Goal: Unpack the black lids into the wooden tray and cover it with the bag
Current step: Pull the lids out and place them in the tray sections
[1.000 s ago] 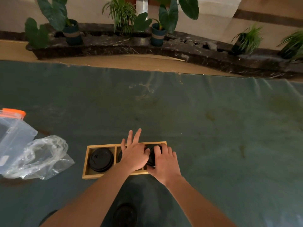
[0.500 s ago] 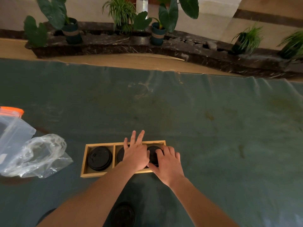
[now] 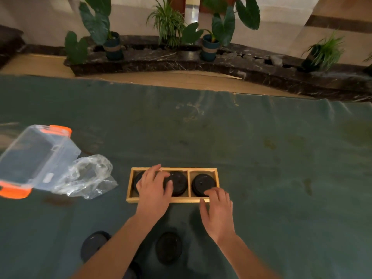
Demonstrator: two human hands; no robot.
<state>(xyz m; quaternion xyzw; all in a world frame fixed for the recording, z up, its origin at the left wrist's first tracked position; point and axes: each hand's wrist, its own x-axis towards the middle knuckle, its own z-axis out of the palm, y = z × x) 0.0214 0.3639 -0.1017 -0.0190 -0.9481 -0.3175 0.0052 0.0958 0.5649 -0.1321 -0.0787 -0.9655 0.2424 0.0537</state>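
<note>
The wooden tray (image 3: 203, 169) lies on the green cloth with three compartments and a black lid in each. The right lid (image 3: 201, 182) shows fully. The middle lid (image 3: 179, 183) is partly under my left hand (image 3: 154, 189), and only a sliver of the left lid (image 3: 137, 178) shows. My left hand lies flat, fingers apart, over the left and middle compartments. My right hand (image 3: 218, 211) sits at the tray's front right edge, fingertips at the right lid's near rim, thumb against the front wall. The clear plastic bag (image 3: 86, 176) lies crumpled left of the tray.
A clear plastic box with orange clips (image 3: 34, 158) lies tipped at the far left, touching the bag. Two loose black lids (image 3: 93, 243) (image 3: 168, 247) rest on the cloth near me, between my forearms. Potted plants line a dark ledge beyond the table.
My left hand has slid left from the middle compartment to span the left and middle lids. My right hand has drawn back off the right lid to the tray's front edge.
</note>
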